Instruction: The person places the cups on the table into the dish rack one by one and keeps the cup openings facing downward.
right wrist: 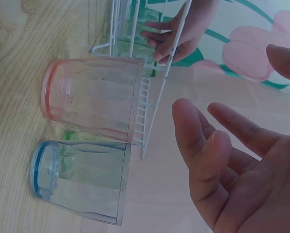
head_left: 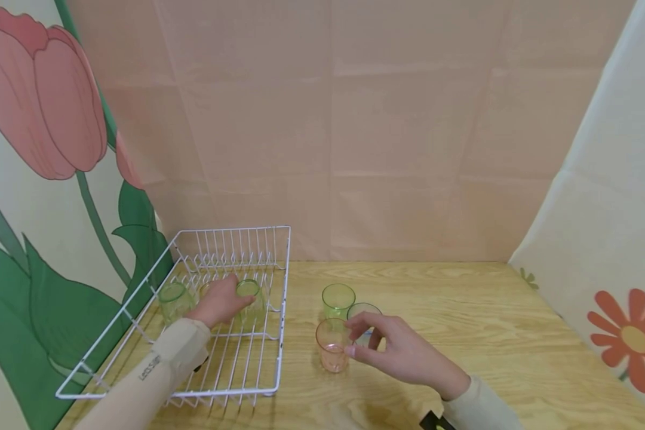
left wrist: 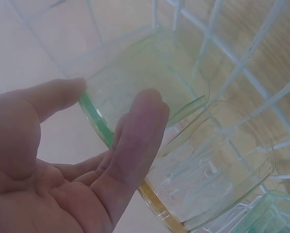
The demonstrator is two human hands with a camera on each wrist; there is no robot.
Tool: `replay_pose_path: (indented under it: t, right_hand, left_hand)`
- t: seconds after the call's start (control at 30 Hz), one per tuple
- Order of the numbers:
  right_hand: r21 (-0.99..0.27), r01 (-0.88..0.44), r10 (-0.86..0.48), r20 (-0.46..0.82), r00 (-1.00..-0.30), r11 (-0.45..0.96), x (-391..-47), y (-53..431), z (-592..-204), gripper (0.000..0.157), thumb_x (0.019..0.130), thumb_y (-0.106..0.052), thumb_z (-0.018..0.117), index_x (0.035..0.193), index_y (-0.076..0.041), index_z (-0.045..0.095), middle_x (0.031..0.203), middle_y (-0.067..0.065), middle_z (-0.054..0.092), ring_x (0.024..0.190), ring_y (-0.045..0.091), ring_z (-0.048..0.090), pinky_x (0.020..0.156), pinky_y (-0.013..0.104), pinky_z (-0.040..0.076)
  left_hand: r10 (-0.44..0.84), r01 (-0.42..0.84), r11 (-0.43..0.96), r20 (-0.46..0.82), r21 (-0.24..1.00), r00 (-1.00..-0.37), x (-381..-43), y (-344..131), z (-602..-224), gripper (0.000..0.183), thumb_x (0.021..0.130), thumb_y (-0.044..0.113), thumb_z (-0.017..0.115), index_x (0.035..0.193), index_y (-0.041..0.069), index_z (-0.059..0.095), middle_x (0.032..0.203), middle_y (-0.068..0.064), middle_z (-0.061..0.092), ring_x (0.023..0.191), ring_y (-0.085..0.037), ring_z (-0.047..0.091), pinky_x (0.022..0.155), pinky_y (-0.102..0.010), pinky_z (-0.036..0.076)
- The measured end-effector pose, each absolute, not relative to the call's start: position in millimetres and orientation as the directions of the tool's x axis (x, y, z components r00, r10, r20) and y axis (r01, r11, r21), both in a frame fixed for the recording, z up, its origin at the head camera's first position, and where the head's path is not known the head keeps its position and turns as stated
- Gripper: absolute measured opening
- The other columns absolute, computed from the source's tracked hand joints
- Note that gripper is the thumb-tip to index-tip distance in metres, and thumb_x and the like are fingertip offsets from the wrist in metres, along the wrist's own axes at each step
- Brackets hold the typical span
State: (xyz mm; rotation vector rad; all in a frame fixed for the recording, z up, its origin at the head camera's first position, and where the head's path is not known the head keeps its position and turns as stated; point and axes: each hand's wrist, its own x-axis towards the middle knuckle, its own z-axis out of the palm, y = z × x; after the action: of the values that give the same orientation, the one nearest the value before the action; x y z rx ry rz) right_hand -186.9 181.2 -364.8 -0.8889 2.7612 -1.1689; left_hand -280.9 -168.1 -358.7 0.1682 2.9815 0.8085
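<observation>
A clear green glass (head_left: 249, 304) stands upside down on the right side of the white wire rack (head_left: 282, 310). My left hand (head_left: 221, 301) holds it, thumb at the edge of its base and fingers along its side, in the left wrist view. Beside those fingers is a glass with an amber base (left wrist: 208, 170), mostly hidden in the head view. My right hand (head_left: 395, 349) is over the table, fingers bent loosely and apart. Nearest to it are an upright pink glass (right wrist: 91, 97) and a blue-based glass (right wrist: 81, 179); the right wrist view shows a gap between hand and glasses.
Another green glass (head_left: 174, 301) stands in the rack's left part. Behind the pink and blue glasses, a yellow-green glass (head_left: 337, 301) stands on the wooden table (head_left: 441, 292). Cloth hangings (head_left: 408, 149) enclose the back and sides.
</observation>
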Motion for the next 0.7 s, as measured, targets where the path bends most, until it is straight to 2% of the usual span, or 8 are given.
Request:
replay_pose_path:
  t: [0.23, 0.33, 0.47, 0.57, 0.7]
  right_hand:
    - [-0.661, -0.5, -0.505, 0.207, -0.838, 0.559, -187.4, 180.7, -366.2, 0.04, 0.095, -0.045, 0.066, 0.123, -0.016, 0.065, 0.104, -0.002, 0.07, 0.072, 0.007, 0.06, 0.056, 0.026, 0.049]
    - [-0.658, -0.503, -0.505, 0.21, -0.838, 0.561, -187.7, 180.6, -366.8, 0.04, 0.096, -0.043, 0.066, 0.123, -0.014, 0.065, 0.104, -0.003, 0.07, 0.071, 0.006, 0.06, 0.056, 0.026, 0.049]
    - [-0.66, -0.502, -0.495, 0.22, -0.841, 0.56, -188.0, 180.7, -367.1, 0.032, 0.097, -0.033, 0.067, 0.121, -0.013, 0.066, 0.102, -0.002, 0.07, 0.069, 0.007, 0.059, 0.056, 0.026, 0.049]
    - [-0.666, -0.485, -0.468, 0.225, -0.855, 0.567, -188.9, 180.5, -367.4, 0.027, 0.096, -0.025, 0.067, 0.119, -0.009, 0.067, 0.099, 0.0, 0.07, 0.063, 0.007, 0.057, 0.053, 0.026, 0.048]
    - [-0.669, -0.428, -0.394, 0.214, -0.894, 0.608, -192.6, 180.4, -370.9, 0.027, 0.095, -0.022, 0.068, 0.116, -0.006, 0.067, 0.091, 0.001, 0.069, 0.057, 0.008, 0.056, 0.051, 0.026, 0.047]
  left_hand:
    - [0.147, 0.124, 0.856, -0.007, 0.503, -0.989, -278.6, -171.2, -359.3, 0.065, 0.091, 0.03, 0.073, 0.129, -0.016, 0.046, 0.109, -0.03, 0.062, 0.056, -0.02, 0.06, 0.059, -0.034, 0.053]
    - [0.135, 0.102, 0.841, -0.023, 0.532, -0.991, -277.2, -172.9, -359.9, 0.067, 0.091, 0.029, 0.073, 0.132, -0.016, 0.044, 0.115, -0.032, 0.061, 0.055, -0.02, 0.06, 0.054, -0.033, 0.052]
    - [0.129, 0.09, 0.826, -0.031, 0.557, -0.991, -276.9, -174.2, -360.1, 0.068, 0.092, 0.028, 0.072, 0.135, -0.014, 0.042, 0.121, -0.034, 0.058, 0.053, -0.019, 0.059, 0.053, -0.032, 0.052]
    - [0.131, 0.092, 0.82, -0.03, 0.565, -0.991, -276.9, -174.1, -358.8, 0.068, 0.093, 0.028, 0.071, 0.138, -0.013, 0.041, 0.124, -0.034, 0.057, 0.054, -0.02, 0.06, 0.054, -0.031, 0.052]
    - [0.129, 0.093, 0.824, -0.025, 0.559, -0.991, -273.6, -171.2, -353.4, 0.07, 0.093, 0.028, 0.07, 0.14, -0.013, 0.039, 0.129, -0.035, 0.055, 0.061, -0.022, 0.062, 0.061, -0.035, 0.055]
